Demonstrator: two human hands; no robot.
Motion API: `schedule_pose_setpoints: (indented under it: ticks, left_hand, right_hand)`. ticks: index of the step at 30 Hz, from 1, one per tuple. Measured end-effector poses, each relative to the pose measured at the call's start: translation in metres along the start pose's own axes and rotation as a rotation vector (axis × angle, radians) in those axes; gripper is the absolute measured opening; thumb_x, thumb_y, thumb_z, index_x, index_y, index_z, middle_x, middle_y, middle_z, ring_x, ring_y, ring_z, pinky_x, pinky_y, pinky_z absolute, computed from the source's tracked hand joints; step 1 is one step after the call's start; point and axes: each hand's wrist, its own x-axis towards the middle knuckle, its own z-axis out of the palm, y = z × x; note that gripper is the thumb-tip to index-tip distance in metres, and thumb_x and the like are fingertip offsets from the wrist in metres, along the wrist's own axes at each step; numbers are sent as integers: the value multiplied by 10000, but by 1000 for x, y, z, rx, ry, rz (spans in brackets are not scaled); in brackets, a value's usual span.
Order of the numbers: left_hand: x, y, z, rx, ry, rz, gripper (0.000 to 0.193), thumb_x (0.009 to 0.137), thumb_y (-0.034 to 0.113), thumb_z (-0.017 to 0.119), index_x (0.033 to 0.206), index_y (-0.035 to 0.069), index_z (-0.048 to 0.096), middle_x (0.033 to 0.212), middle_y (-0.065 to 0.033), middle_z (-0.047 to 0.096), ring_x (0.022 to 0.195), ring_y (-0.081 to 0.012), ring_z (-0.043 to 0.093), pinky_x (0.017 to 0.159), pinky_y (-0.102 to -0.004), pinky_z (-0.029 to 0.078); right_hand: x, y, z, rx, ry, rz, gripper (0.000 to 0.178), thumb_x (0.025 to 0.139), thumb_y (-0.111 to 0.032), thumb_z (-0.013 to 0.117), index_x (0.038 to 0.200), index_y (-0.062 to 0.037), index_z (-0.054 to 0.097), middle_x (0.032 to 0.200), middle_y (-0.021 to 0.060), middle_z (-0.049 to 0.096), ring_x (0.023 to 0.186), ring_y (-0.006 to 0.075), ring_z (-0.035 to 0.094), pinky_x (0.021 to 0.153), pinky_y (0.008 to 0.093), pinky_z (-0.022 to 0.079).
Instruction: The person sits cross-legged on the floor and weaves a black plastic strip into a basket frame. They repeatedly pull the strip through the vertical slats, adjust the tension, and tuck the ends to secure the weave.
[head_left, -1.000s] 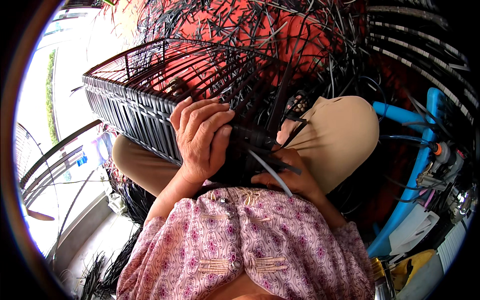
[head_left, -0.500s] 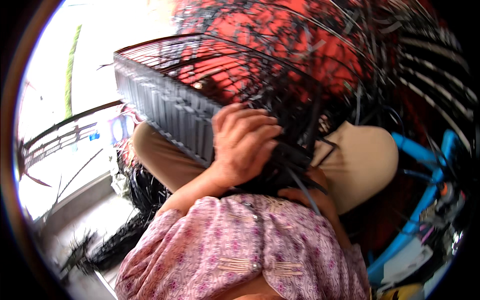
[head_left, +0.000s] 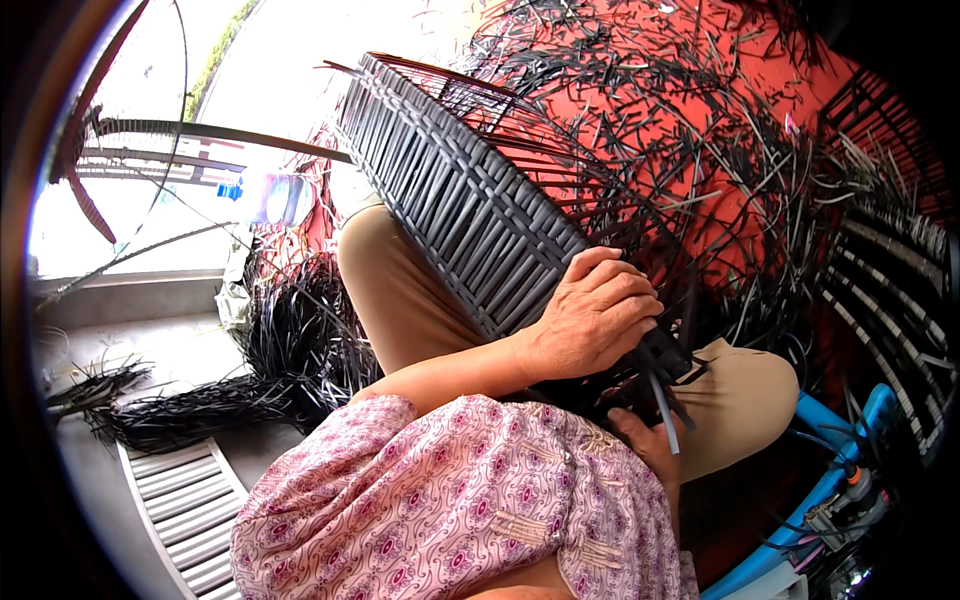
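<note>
Left hand (head_left: 592,322) curled around the near corner of a black woven basket (head_left: 455,195) on the lap; right hand (head_left: 652,447) beneath, pinching a black strip (head_left: 664,405).

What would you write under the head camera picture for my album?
A person's left hand grips the near corner of a black woven basket resting on their lap, while the right hand sits beneath it among loose black strips.

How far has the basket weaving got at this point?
One long side of the black woven basket looks closely woven. The left hand grips its near corner, where loose strip ends stick out; the right hand sits underneath, mostly hidden. Bare uprights inside are still unwoven, and cut strips lie on the red floor beyond.
</note>
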Motion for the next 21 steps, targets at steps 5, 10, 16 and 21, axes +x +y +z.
schedule_pose_setpoints:
  ticks: [5,10,16,21]
  left_hand:
    - [-3,-2,-3,-6,49,8,217,783,131,697,991,93,645,997,-35,615,994,-216,571,993,-425,361]
    - [1,-6,-4,29,181,18,180,769,121,691,936,97,627,929,-36,590,952,-214,556,955,-405,365]
    - [-8,-10,15,22,154,2,240,759,106,693,993,114,638,1001,-16,609,984,-205,572,953,-406,359]
    - [-24,-7,21,69,42,32,322,766,119,702,1081,121,640,1107,-27,621,1075,-210,569,997,-414,350]
  right_hand:
    - [4,35,7,17,79,-16,299,808,-189,782,969,24,648,853,41,675,730,121,589,663,290,487]
    - [16,23,5,-134,85,-148,319,804,-219,790,962,19,647,789,46,660,684,132,572,644,299,482]
    - [23,24,0,-192,193,-173,282,825,-192,761,992,1,640,703,13,592,639,121,535,606,294,463]
    - [19,47,-10,-116,159,-137,264,851,-121,719,1076,-9,638,797,-6,598,727,74,524,662,252,460]
